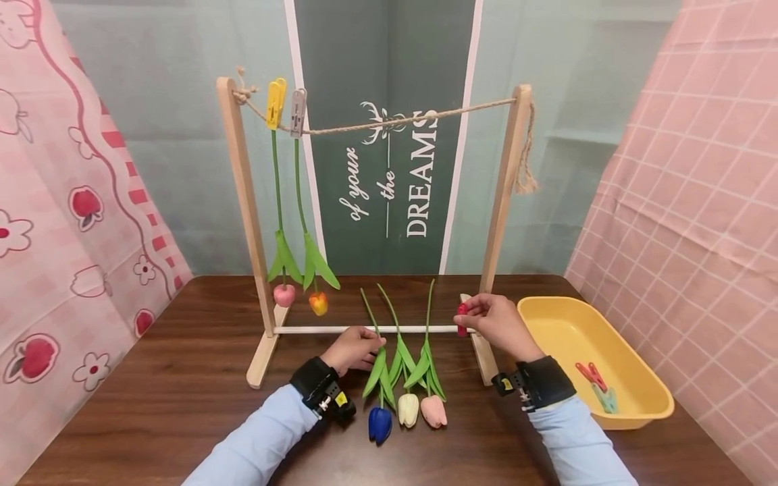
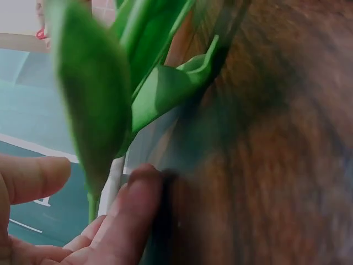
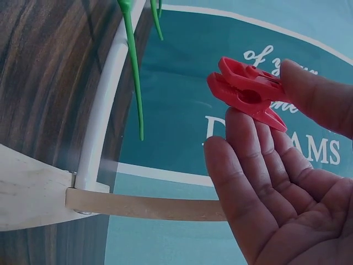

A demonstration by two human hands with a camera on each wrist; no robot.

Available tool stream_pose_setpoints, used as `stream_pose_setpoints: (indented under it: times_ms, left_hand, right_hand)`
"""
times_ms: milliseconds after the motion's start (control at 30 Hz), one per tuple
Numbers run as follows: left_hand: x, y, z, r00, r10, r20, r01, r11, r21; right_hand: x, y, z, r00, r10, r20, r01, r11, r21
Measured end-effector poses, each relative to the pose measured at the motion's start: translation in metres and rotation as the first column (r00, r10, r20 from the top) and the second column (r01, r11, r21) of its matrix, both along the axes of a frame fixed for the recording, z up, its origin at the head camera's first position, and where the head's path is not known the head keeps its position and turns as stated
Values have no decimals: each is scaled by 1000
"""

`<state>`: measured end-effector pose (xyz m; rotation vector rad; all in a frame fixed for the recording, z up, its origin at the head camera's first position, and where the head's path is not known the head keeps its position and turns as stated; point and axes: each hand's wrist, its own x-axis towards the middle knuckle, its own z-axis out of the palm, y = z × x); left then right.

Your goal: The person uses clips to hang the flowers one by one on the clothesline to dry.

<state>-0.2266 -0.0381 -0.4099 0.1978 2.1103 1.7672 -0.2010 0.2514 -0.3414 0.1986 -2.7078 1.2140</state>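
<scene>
Between thumb and fingertips, my right hand (image 1: 495,322) pinches a red clothespin (image 3: 248,91) near the rack's right foot. My left hand (image 1: 355,349) is at the stem and leaf of the blue tulip (image 1: 379,425). In the left wrist view its thumb (image 2: 41,175) and fingers stand apart on either side of the green stem (image 2: 92,207). To the right of the blue tulip lie a cream tulip (image 1: 408,410) and a pink tulip (image 1: 434,412), blooms toward me. From the rope (image 1: 401,123) hang two more tulips, held by a yellow clothespin (image 1: 276,104) and a grey clothespin (image 1: 298,111).
A wooden rack with a left post (image 1: 246,202), a right post (image 1: 506,196) and a white lower bar (image 1: 328,330) stands on the brown table (image 1: 164,378). At right sits a yellow basin (image 1: 632,358) with a red clothespin (image 1: 589,373) and a teal clothespin (image 1: 606,398).
</scene>
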Motion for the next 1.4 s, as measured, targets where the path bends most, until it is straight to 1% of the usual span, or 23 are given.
stream_pose_setpoints:
  times_ms: [333,500,767,833,967,1167,1400]
  left_hand:
    - [0,1,-4,1000,-3,14,3,1000,8]
    - [1,1,-3,1000,-14,9,14,999,31]
    - [2,0,10,1000,-10,-18,12,993,117]
    - [2,0,14,1000,-9,-25,12,992,128]
    - [2,-2,21,998,-23,-53,30,989,144]
    - [5,-6,32,995,-38,-95,56,981,188]
    - [9,-11,42,989,-23,-145,52,979,196]
  right_hand:
    - [-3,-7,-1,1000,7,0,-7,1000,10]
    - [-2,-8,-2,1000,-2,14,2,1000,20]
    - [-2,-8,-2,1000,-10,28,10,1000,26]
    - [-3,-9,-2,999,-9,33,8,1000,24]
    - [-3,-9,-3,999,-6,38,5,1000,25]
    - [-2,-8,-2,1000,-10,27,9,999,32]
    - [-1,-7,-1,1000,-8,2,8,1000,27]
